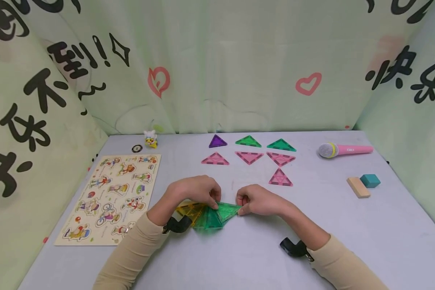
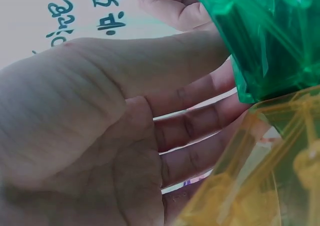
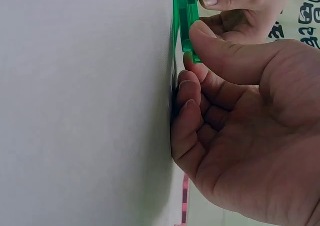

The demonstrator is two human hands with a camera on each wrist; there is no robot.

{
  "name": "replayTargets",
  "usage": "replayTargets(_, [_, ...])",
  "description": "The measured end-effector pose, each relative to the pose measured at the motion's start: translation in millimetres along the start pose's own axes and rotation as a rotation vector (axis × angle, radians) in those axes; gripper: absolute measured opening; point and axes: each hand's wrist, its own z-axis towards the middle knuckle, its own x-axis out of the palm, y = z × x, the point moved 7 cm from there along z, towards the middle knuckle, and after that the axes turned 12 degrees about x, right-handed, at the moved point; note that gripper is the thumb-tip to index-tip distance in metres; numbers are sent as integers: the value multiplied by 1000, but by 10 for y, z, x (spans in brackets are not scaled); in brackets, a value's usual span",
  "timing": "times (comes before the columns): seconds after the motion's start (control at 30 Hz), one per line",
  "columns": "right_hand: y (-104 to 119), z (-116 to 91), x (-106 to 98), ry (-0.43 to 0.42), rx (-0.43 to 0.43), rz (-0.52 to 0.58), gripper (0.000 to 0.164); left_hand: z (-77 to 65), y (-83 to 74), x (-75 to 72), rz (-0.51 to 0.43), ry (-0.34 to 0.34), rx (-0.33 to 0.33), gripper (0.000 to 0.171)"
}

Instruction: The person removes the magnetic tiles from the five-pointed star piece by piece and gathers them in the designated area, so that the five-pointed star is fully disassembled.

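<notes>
Translucent yellow triangular tiles (image 1: 191, 210) and green triangular tiles (image 1: 208, 220) lie joined in a fan at the middle front of the table. My left hand (image 1: 199, 189) pinches the upper edge of the green part between thumb and fingers; in the left wrist view the thumb (image 2: 175, 61) lies against a green tile (image 2: 260, 41). My right hand (image 1: 261, 200) pinches the right corner of the lighter green tile (image 1: 227, 210). Seen from the right wrist, its thumb (image 3: 235, 54) and index finger hold that corner low over the table, the other fingers curled.
Behind the hands lie pink triangles (image 1: 249, 157), green triangles (image 1: 248, 141) and a purple triangle (image 1: 217, 141). A picture puzzle board (image 1: 105, 217), a small figurine (image 1: 150, 139) and a black ring (image 1: 137, 148) are left. A pink microphone (image 1: 348, 150) and two blocks (image 1: 358, 187) stay right.
</notes>
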Motion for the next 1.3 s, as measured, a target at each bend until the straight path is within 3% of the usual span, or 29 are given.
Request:
replayTargets(0.77, [-41, 31, -3, 3, 20, 53, 14, 14, 8, 18, 13, -35, 14, 7])
replayTargets(1.3, [-31, 20, -27, 1, 42, 95, 14, 17, 5, -5, -1, -15, 10, 4])
